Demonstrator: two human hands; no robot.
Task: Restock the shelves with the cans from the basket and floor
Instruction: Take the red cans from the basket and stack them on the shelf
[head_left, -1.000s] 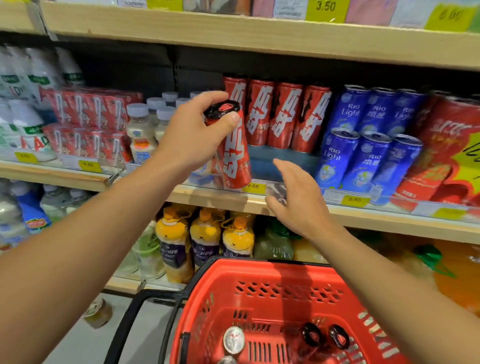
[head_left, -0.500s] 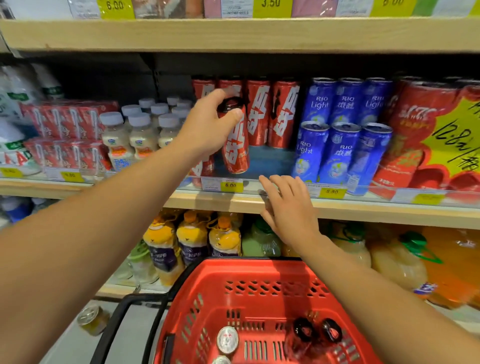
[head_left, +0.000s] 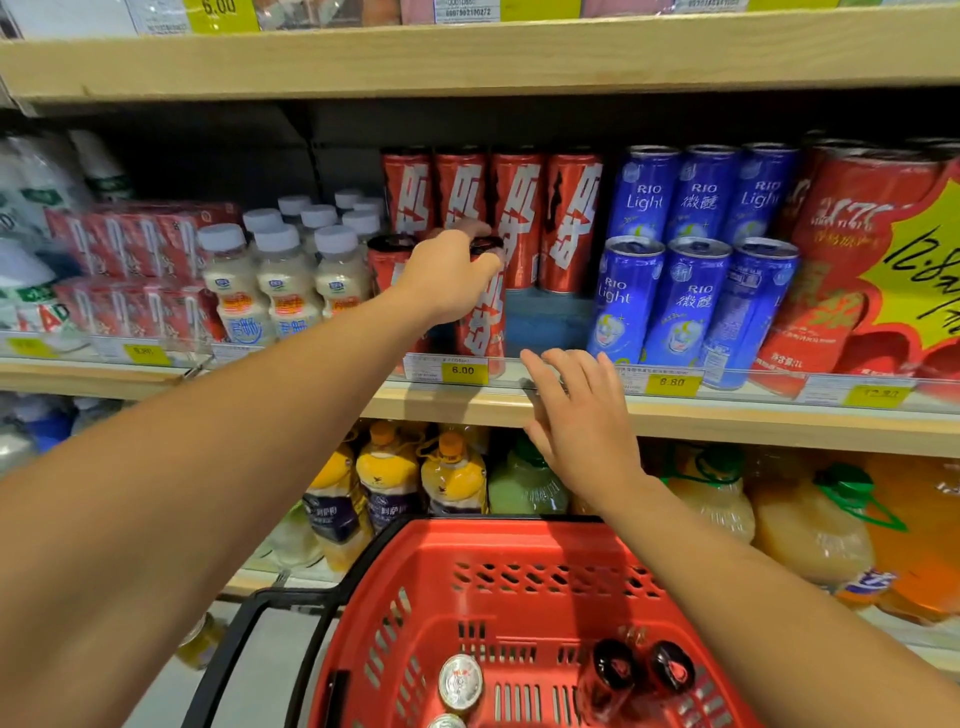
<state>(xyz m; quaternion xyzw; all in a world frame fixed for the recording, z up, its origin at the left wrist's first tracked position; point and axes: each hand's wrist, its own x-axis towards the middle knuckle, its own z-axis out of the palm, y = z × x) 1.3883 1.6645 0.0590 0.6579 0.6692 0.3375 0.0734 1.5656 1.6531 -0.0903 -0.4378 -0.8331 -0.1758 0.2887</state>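
My left hand (head_left: 451, 275) grips a tall red can (head_left: 484, 327) by its top, upright at the front of the middle shelf (head_left: 727, 415), in front of a back row of matching red cans (head_left: 519, 218). Another red can (head_left: 383, 265) stands just left of it. My right hand (head_left: 576, 421) hovers open against the shelf's front edge, fingers spread, holding nothing. Below, the red basket (head_left: 519, 551) holds two dark-topped cans (head_left: 644, 670) and two silver-topped cans (head_left: 460, 680). One can (head_left: 200, 642) lies on the floor left of the basket.
Blue cans (head_left: 691, 260) stand right of a gap in the front row. White bottles (head_left: 285, 270) and red cartons (head_left: 140, 244) fill the left; a large red pack (head_left: 852, 249) sits right. Juice bottles (head_left: 452, 478) line the lower shelf. An upper shelf board (head_left: 467, 57) overhangs.
My left hand has carried the red can further in and down onto the shelf front. My right hand has risen to the shelf edge and stayed open.
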